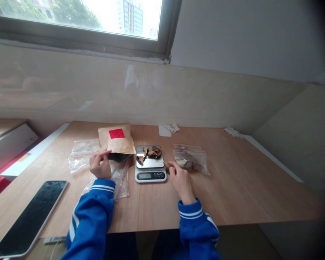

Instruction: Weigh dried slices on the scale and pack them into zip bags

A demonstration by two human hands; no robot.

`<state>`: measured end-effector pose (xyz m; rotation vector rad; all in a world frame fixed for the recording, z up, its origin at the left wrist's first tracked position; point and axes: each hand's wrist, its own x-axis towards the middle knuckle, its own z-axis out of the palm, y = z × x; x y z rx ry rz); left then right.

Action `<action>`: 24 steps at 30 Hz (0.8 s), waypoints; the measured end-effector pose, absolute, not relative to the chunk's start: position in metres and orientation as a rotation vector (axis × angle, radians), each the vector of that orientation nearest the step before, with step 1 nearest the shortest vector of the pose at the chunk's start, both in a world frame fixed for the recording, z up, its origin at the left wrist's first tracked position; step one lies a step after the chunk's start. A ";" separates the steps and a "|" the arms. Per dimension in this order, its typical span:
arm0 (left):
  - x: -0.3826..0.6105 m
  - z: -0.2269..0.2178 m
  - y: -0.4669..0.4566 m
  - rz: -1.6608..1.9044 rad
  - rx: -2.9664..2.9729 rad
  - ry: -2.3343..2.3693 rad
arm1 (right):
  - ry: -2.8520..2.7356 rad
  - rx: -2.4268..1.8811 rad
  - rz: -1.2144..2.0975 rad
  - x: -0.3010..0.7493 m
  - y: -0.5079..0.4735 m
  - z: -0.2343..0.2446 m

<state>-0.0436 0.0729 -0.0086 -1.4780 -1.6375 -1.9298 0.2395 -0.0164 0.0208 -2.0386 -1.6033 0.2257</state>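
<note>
A kraft paper bag (119, 144) with a red label lies at the back left, its dark mouth facing me. My left hand (100, 164) pinches the near left edge of that mouth. Right of the bag stands a digital kitchen scale (151, 177) with several curled, dried brown pieces (153, 152) on its steel plate. The digits on its display are too small to read. Beside the scale's right edge, my right hand (181, 180) is closed, with a small brown dried piece (168, 166) at its fingertips.
Clear zip bags (83, 151) lie left of and below the paper bag. Another zip bag (192, 159) with dark pieces inside lies right of my right hand. A large phone or tablet (29, 218) rests at the front left. Crumpled tissue (172, 128) lies by the wall.
</note>
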 end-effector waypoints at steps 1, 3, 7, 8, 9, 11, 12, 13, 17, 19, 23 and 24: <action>-0.044 -0.009 0.073 -1.929 -1.480 -1.631 | -1.544 -2.027 0.237 0.243 -0.018 0.019; -0.044 -0.009 0.073 -1.930 -1.483 -1.616 | -1.465 -1.924 0.280 0.246 -0.018 0.017; -0.045 -0.009 0.073 -1.924 -1.483 -1.631 | -1.518 -1.635 0.273 0.233 -0.008 0.019; -0.045 -0.009 0.073 -1.923 -1.485 -1.631 | -1.564 -1.592 0.229 0.228 -0.003 0.020; -0.045 -0.009 0.073 -1.925 -1.487 -1.626 | -1.624 -1.561 0.178 0.223 0.002 0.021; -0.045 -0.009 0.073 -1.932 -1.491 -1.610 | -1.779 -1.511 0.083 0.213 0.011 0.021; -0.045 -0.010 0.073 -1.934 -1.497 -1.606 | -1.859 -1.491 0.048 0.209 0.015 0.021; -0.044 -0.010 0.073 -1.933 -1.503 -1.605 | -1.931 -1.470 0.030 0.205 0.019 0.020; -0.044 -0.011 0.073 -1.917 -1.530 -1.626 | -2.052 -1.401 0.053 0.198 0.023 0.016; -0.043 -0.011 0.073 -1.913 -1.526 -1.637 | -2.051 -1.377 0.065 0.199 0.020 0.016; -0.043 -0.010 0.072 -1.915 -1.513 -1.647 | -1.984 -1.353 0.079 0.208 0.009 0.017; -0.043 -0.009 0.072 -1.916 -1.516 -1.647 | -1.958 -1.351 0.082 0.211 0.006 0.017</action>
